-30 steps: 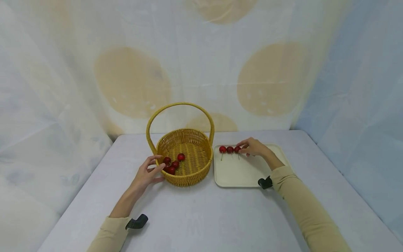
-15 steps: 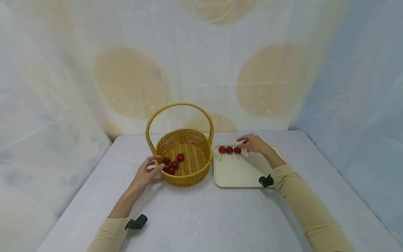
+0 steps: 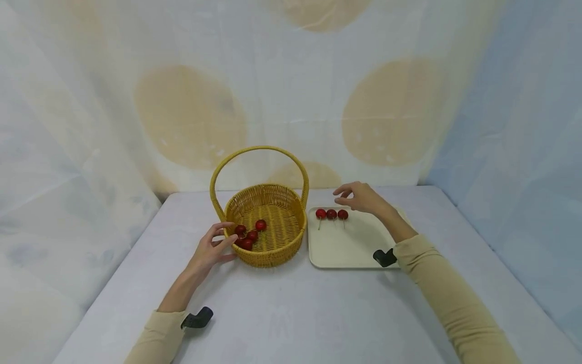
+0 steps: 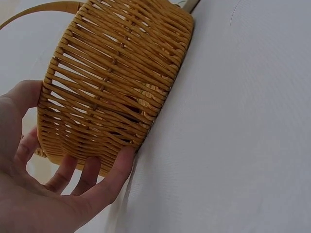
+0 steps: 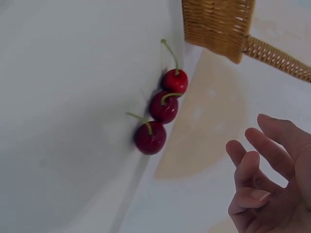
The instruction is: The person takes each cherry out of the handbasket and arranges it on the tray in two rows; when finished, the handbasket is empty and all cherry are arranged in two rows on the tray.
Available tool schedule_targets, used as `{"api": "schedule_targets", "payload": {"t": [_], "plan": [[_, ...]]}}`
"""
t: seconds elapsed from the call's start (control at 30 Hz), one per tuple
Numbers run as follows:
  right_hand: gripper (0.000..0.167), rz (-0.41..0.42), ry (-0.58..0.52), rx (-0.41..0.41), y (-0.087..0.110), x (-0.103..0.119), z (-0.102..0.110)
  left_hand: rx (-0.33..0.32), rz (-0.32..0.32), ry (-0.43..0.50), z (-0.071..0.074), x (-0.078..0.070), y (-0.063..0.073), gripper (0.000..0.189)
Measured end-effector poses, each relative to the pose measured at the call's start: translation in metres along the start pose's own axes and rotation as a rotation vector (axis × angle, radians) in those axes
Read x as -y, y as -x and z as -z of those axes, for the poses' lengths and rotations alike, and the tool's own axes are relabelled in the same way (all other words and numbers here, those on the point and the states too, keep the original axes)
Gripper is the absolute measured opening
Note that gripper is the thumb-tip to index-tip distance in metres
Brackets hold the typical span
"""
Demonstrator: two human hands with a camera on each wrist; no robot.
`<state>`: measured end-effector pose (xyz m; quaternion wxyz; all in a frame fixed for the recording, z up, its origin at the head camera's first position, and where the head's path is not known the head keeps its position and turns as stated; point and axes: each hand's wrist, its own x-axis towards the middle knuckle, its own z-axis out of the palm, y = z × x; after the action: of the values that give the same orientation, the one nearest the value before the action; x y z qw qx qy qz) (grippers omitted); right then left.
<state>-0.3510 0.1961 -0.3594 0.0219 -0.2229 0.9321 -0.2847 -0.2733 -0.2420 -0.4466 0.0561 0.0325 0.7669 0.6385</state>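
My left hand (image 3: 209, 254) holds the left side of a yellow wicker basket (image 3: 273, 259) with a tall arched handle (image 3: 260, 147). In the left wrist view its thumb is at the rim and its fingers (image 4: 112, 177) lie against the woven wall. Several dark red cherries (image 3: 252, 236) lie in the left part of the basket. Three cherries with green stems (image 5: 164, 108) sit side by side along the far edge of a cream tray (image 3: 341, 253). My right hand (image 3: 362, 197) hovers over the tray's far edge, just beyond them, its fingers loosely bent and holding nothing.
The tray stands right beside the basket on a table with a white cloth (image 3: 282, 313). Behind the table hangs a pale curtain (image 3: 291, 101) with large tan circles. A black wrist mount (image 3: 384, 258) overlaps the tray's front right edge.
My right hand has let go of the rightmost cherry, then lifted and moved away toward the back. That cherry stays in the row. The left hand and basket have hardly moved.
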Motion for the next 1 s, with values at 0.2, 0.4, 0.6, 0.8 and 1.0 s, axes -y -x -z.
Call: {"api": "schedule_targets", "payload": {"t": [0.2, 0.4, 0.6, 0.8, 1.0], "plan": [[0.033, 0.051, -0.004, 0.011, 0.003, 0.024, -0.004, 0.002, -0.009, -0.021, 0.003, 0.000, 0.002, 0.061], [0.030, 0.122, 0.000, 0.021, 0.000, 0.045, -0.009, 0.006, -0.006, 0.008, 0.001, -0.002, 0.002, 0.061], [0.030, 0.181, -0.028, 0.060, -0.003, 0.062, -0.021, 0.004, 0.000, 0.006, 0.000, -0.003, 0.002, 0.061], [0.028, 0.197, -0.016, 0.079, -0.005, 0.072, -0.033, -0.005, 0.003, -0.004, 0.000, -0.001, 0.001, 0.061], [0.026, 0.223, -0.014, 0.115, -0.010, 0.081, -0.047, -0.012, 0.005, -0.008, 0.001, -0.001, 0.001, 0.061]]}}
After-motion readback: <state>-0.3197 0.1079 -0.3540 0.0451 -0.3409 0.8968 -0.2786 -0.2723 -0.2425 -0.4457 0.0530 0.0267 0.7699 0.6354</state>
